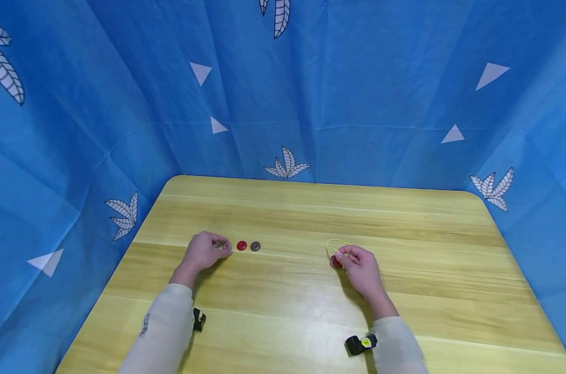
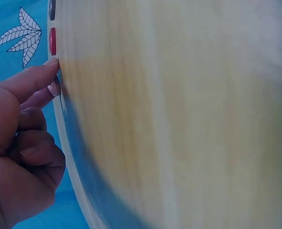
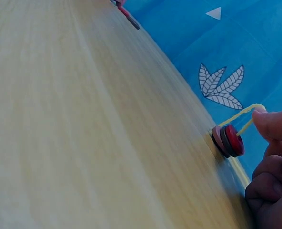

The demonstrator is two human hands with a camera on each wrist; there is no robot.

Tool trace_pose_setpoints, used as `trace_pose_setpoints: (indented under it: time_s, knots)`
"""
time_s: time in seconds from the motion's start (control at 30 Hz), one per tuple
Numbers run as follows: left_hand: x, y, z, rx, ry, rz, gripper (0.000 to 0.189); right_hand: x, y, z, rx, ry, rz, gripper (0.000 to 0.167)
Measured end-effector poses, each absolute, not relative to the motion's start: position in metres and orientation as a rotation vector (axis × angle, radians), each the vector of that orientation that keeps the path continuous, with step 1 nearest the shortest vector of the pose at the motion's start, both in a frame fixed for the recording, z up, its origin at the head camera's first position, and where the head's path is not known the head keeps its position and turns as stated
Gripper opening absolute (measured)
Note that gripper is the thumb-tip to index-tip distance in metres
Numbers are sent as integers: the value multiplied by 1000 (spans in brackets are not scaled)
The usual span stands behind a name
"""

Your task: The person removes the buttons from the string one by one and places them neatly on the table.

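My left hand (image 1: pixel 205 253) is at the left of the table, thumb and index finger around a small pale pink button (image 2: pixel 54 88). Just right of its fingertips, a red button (image 1: pixel 242 245) and a dark grey button (image 1: pixel 255 246) lie in a row. Further right, my right hand (image 1: pixel 360 268) pinches a thin yellow cord (image 3: pixel 246 111) between thumb and finger. A stack of threaded buttons (image 3: pixel 228 141), pink, dark and red, sits on the cord close to the table below the fingertips. From above, the cord loops out beyond the hand.
The wooden table (image 1: pixel 283 213) has rounded far corners. A blue curtain (image 1: pixel 376 104) printed with leaves and triangles stands behind it and along both sides. Black straps hang by the left sleeve (image 1: pixel 163 322) and right sleeve (image 1: pixel 395 343).
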State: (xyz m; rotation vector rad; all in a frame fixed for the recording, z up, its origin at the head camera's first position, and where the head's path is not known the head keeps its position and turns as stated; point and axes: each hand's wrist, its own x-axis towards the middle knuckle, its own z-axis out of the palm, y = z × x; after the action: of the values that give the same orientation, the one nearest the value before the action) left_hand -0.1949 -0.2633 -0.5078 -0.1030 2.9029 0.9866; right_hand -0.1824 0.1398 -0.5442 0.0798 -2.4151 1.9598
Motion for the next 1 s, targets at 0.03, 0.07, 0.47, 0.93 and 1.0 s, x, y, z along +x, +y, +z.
trace_pose_setpoints:
  time_s: [0.03,0.07,0.47,0.93,1.0]
  knots:
    - [-195,-263,-508,-108,2894,990,29,-183,140,-544,80,-2419,1956,10]
    - [-195,-263,-508,-113,2887,996,30,-183,140,-544,80,-2421,1952,10]
    - [-200,-267,-513,-133,2857,1030,38,-182,140,-539,76,-2437,1920,8]
    - [-198,-267,-513,-141,2840,1094,38,-182,140,-541,82,-2442,1916,8]
    - [-198,-264,-512,-137,2868,1098,37,-182,140,-541,90,-2446,1907,8]
